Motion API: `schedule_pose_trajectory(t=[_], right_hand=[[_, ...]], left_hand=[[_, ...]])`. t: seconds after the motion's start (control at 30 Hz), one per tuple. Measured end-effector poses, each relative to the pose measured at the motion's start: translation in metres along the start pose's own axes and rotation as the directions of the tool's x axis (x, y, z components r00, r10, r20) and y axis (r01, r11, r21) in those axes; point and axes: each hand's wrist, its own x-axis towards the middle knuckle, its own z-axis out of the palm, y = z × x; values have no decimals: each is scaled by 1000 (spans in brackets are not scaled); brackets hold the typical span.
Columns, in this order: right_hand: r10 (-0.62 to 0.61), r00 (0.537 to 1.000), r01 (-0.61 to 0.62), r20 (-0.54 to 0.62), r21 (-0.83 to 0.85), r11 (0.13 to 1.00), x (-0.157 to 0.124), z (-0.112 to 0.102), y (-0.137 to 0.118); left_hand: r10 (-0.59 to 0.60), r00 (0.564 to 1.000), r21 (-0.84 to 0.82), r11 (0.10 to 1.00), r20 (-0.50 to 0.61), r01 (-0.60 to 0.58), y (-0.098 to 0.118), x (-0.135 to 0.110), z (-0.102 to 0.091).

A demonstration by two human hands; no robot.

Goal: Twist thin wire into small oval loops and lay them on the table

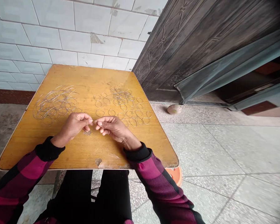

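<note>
My left hand (74, 125) and my right hand (112, 126) meet over the middle of a small wooden table (60, 155). Both pinch their fingertips together, nearly touching each other; a thin piece of wire seems to run between them, too fine to make out. A tangle of loose thin wire (54, 102) lies on the table just beyond my left hand. Several small wire rings (123, 104) are spread out beyond my right hand, some in a heap, others laid singly.
A white tiled wall (60, 31) stands behind the table. A dark wooden door (200, 46) leans open to the right. A small round object (174, 109) lies on the terrazzo floor. An orange bowl (176, 175) sits under the table's right corner.
</note>
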Motion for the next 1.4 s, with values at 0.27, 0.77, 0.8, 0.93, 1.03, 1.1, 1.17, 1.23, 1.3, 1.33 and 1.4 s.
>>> schedule_pose_trajectory(t=[0.27,0.77,0.8,0.93,1.03,1.1,1.17,1.23,1.3,1.33,1.4], right_hand=[[1,996,-14,88,149,989,1,1,2],[-70,997,68,15,134,989,4,2,0],[-64,998,62,11,129,990,4,1,0],[-83,995,86,-52,76,993,4,3,1],[-207,968,208,-143,-12,978,4,8,3],[-275,945,264,-176,-84,961,3,12,3],[-302,934,277,-191,-149,949,2,13,2],[-305,931,267,-199,-195,944,1,11,1],[-306,929,259,-210,-226,939,0,7,-2],[-307,927,255,-216,-239,937,0,4,-4],[-310,923,248,-229,-262,933,-1,-2,-8]], left_hand=[[-117,985,-346,925,126,154,-7,2,1],[-90,988,-338,932,126,128,-11,-2,8],[-87,989,-336,934,123,124,-12,-2,8],[-86,995,-354,930,57,101,-14,-1,10],[-76,997,-372,926,-18,63,-15,1,12],[-64,997,-364,930,-37,46,-16,2,13],[-57,998,-331,943,-20,47,-16,2,12],[-62,998,-263,963,-3,59,-15,2,11],[-70,997,-151,986,17,72,-13,1,9],[-68,997,-81,994,35,71,-12,-1,7],[-43,995,63,997,86,37,-7,-6,4]])
